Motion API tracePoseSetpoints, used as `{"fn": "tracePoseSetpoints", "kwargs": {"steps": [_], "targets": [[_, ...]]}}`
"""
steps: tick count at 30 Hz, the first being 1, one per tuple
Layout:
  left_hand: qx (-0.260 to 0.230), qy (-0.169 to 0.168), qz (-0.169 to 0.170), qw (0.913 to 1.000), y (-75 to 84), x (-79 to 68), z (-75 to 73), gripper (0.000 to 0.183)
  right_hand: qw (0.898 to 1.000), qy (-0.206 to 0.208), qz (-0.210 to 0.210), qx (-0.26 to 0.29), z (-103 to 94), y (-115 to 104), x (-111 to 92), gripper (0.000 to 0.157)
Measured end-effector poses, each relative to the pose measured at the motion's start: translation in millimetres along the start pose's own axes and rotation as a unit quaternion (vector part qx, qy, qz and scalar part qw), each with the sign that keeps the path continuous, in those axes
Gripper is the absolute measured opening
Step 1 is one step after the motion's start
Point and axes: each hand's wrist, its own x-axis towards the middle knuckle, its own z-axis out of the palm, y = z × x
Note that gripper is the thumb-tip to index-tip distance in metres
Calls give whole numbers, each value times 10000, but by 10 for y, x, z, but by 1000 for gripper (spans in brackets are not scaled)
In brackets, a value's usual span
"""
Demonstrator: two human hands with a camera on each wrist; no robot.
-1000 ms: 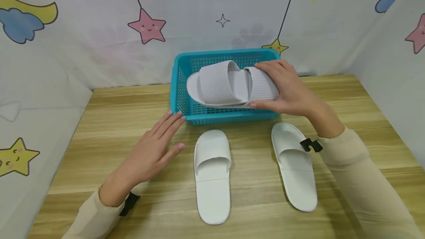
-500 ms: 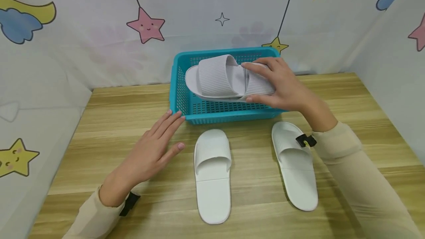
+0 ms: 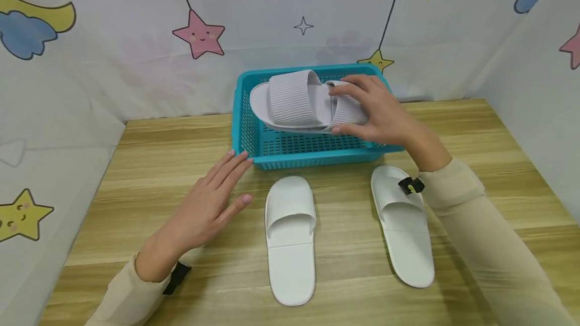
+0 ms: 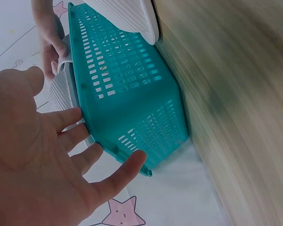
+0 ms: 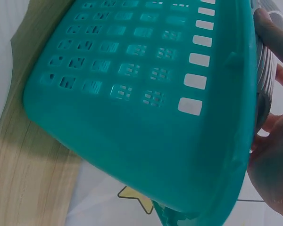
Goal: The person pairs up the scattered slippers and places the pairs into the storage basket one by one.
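Two pale grey ribbed slippers (image 3: 293,100) lie overlapped, straps at opposite ends, over the teal plastic basket (image 3: 317,159). My right hand (image 3: 382,112) grips their right end, thumb on the near side and fingers over the strap; the palm covers that end. In the right wrist view the basket wall (image 5: 132,136) hides most of the slippers beside my hand (image 5: 273,165). My left hand (image 3: 204,210) rests its straight fingertips on the basket's front left corner; the left wrist view shows those fingers (image 4: 118,176) spread along the rim.
Two white slippers, a left one (image 3: 291,270) and a slanted right one (image 3: 410,255), lie on the wooden table (image 3: 344,275) before the basket. My right forearm passes over the table beside the slanted one. A patterned cloth (image 3: 263,14) hangs behind the basket.
My right hand has moved left and farther back with the grey slippers, showing more of the basket's floor at the front. My left hand has stayed at the corner.
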Motion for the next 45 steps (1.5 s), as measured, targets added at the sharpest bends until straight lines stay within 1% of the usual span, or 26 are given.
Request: {"fn": "tracePoseSetpoints", "kwargs": {"steps": [11,23,31,41,45], "targets": [[-42,-57,-23,10000,2,-1,-18,67,9993,-312,205,84,100,87,90,69],[-98,-117,-58,9999,-11,1,-28,66,9941,-773,747,135,200,154,152,69],[-86,-88,-100,9999,-24,-1,-37,66,9931,-867,782,59,253,199,252,69],[-80,-100,-80,9999,-45,1,-43,66,9908,-1029,876,-40,300,287,313,71],[-88,-115,-67,9999,-40,6,-46,66,9909,-991,889,-198,313,320,330,70]]}}
